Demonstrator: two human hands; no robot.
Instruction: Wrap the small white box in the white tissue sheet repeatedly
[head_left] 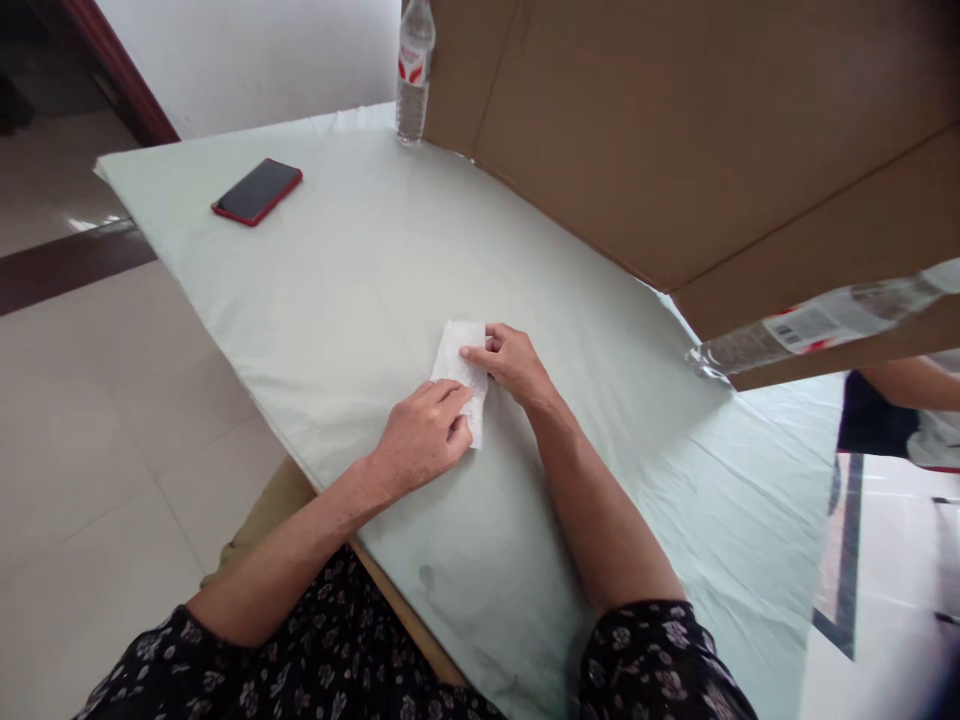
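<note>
A folded white paper tissue (466, 340) lies on the pale green tablecloth, its long side pointing away from me. My left hand (424, 435) rests over the lower left part of the tissue, with curled fingers closed on it. My right hand (514, 362) grips the upper right edge, thumb on top and the other fingers bent at the side. Part of the tissue is hidden beneath my left fingers.
A phone in a red case (259, 191) lies at the far left of the table (337, 240). Brown cardboard panels (600, 130) stand along the back and right. One water bottle (414, 75) stands upright by them; another bottle (817, 318) is at right. Another person's arm (911, 382) shows beyond.
</note>
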